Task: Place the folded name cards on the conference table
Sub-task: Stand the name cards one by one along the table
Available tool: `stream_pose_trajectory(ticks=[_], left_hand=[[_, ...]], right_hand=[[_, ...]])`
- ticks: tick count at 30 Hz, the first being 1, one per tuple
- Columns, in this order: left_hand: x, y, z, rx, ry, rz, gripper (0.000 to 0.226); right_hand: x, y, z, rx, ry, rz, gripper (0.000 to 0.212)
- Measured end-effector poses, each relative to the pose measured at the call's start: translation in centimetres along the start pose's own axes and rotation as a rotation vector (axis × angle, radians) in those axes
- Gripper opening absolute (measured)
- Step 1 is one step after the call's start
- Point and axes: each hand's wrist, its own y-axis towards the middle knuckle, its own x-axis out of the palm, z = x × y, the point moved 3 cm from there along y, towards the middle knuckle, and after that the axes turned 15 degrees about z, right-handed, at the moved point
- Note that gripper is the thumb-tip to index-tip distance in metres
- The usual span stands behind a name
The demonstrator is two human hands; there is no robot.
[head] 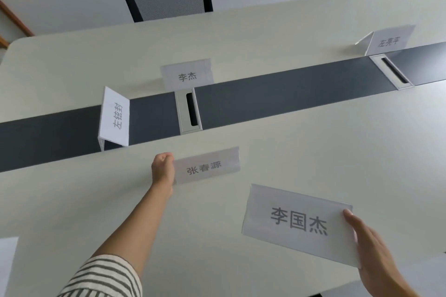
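A pale off-white tabletop (pixel 289 140) was crossed by a dark grey central strip (pixel 277 94), in which two silver-framed cable slots (pixel 189 111) were set. A white folded paper name card (pixel 114 117) was stood on the strip at the left, a second card (pixel 187 75) just behind the middle slot, a third card (pixel 388 41) beyond the right slot (pixel 392 71). A fourth card (pixel 205 167), gripped at its end by the left hand (pixel 162 167), was held upright on the near side.

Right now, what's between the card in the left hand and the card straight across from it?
In the head view, the dark middle strip and its silver cable slot lie between them.
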Motion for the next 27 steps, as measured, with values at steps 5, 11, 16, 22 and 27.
stream_pose_trajectory(ticks=[5, 11, 16, 22, 27], left_hand=[[1.4, -1.9, 2.0, 0.983, 0.668, -0.052, 0.059], [6.5, -2.3, 2.8, 1.182, 1.028, -0.255, 0.037], [7.8, 0.2, 5.4, 1.184, 0.985, -0.159, 0.03], [8.6, 1.7, 5.7, 1.239, 1.029, -0.136, 0.043], [8.8, 2.0, 5.2, 1.283, 1.025, -0.109, 0.062]], right_hand=[[0.7, -1.3, -1.1, -0.035, 0.041, 0.015, 0.036], [0.7, -1.4, -1.3, -0.075, -0.023, 0.042, 0.024], [0.0, -0.9, -1.9, -0.086, -0.073, 0.094, 0.033], [0.1, -0.6, -2.0, -0.058, -0.109, 0.132, 0.029], [0.7, -0.7, -2.2, -0.024, -0.1, 0.11, 0.03]])
